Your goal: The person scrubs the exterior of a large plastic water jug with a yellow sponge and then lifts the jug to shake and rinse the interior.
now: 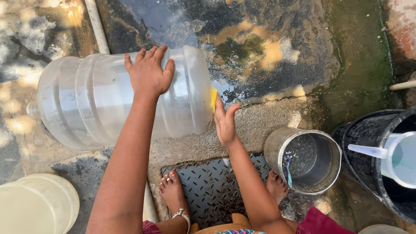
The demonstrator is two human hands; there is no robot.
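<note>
A large clear plastic water jug [86,102] lies on its side on the wet ground, neck pointing left. My left hand [148,73] rests flat on top of its body, fingers spread. At the jug's base my right hand [224,121] presses a yellow sponge [213,99] against the bottom; only a sliver of the sponge shows.
A steel pot [277,147] with a toothbrush inside stands at my right. A black bucket [362,143] holds a white plastic mug [396,158]. A pale container [37,203] is at lower left. My bare feet stand on a metal tread plate [212,188]. A white pipe [97,26] runs behind.
</note>
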